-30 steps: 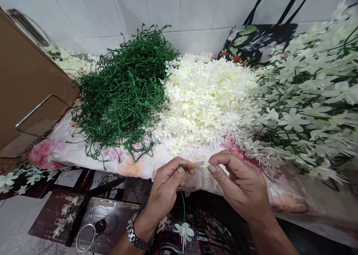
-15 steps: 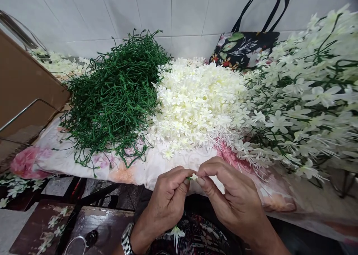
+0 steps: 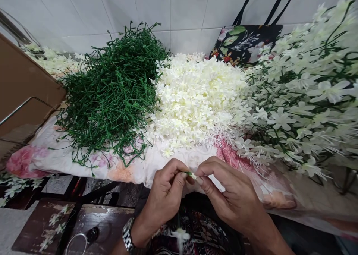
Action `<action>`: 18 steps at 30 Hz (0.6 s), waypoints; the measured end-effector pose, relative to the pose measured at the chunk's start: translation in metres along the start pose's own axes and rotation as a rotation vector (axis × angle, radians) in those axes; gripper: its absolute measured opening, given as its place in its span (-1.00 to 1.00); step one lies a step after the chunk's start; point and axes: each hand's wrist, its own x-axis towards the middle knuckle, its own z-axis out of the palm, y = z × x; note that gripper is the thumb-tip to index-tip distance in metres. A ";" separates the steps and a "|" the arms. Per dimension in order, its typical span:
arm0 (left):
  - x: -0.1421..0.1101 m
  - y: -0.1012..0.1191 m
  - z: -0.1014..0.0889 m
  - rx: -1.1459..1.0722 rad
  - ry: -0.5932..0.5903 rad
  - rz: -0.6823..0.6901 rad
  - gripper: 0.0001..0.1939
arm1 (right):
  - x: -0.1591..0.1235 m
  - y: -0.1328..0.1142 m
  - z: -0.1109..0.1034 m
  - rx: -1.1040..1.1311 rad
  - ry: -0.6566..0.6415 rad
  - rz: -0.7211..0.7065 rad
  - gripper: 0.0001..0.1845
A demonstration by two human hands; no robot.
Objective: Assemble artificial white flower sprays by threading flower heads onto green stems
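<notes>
My left hand [image 3: 165, 191], with a metal watch at the wrist, pinches a green artificial stem [image 3: 189, 173] between thumb and forefinger. Facing it, my right hand [image 3: 229, 195] pinches a small pale flower piece [image 3: 193, 176] that touches the stem's tip. Its petals are mostly hidden by the fingers. Below my left hand hangs a blurred white flower [image 3: 180, 233]; whether it belongs to the held stem I cannot tell. Beyond the hands lie a heap of green stems [image 3: 112, 94] and, right beside it, a heap of loose white blossoms [image 3: 195, 94].
Assembled white flowers [image 3: 304, 106] pile up high on the right. A black floral bag [image 3: 246, 42] leans on the tiled wall. At left stands a cardboard box [image 3: 28, 76]. Floral cloth [image 3: 123, 171] covers the work surface. Dark wooden stools [image 3: 103, 225] stand lower left.
My left hand has drawn slightly away from the right, showing more of the green stem between the fingertips. The hanging white flower has swung down and right. The view has shifted a little.
</notes>
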 end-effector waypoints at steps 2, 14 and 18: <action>0.002 -0.001 -0.001 -0.105 0.026 -0.019 -0.89 | -0.001 0.000 -0.002 0.026 -0.014 0.008 -0.90; 0.002 -0.007 -0.004 -0.434 0.082 -0.168 -0.78 | 0.006 -0.011 0.002 -0.062 0.022 -0.051 -0.89; 0.002 -0.011 -0.005 -0.397 0.075 -0.130 -0.81 | 0.005 -0.009 0.002 -0.097 0.006 -0.077 -0.90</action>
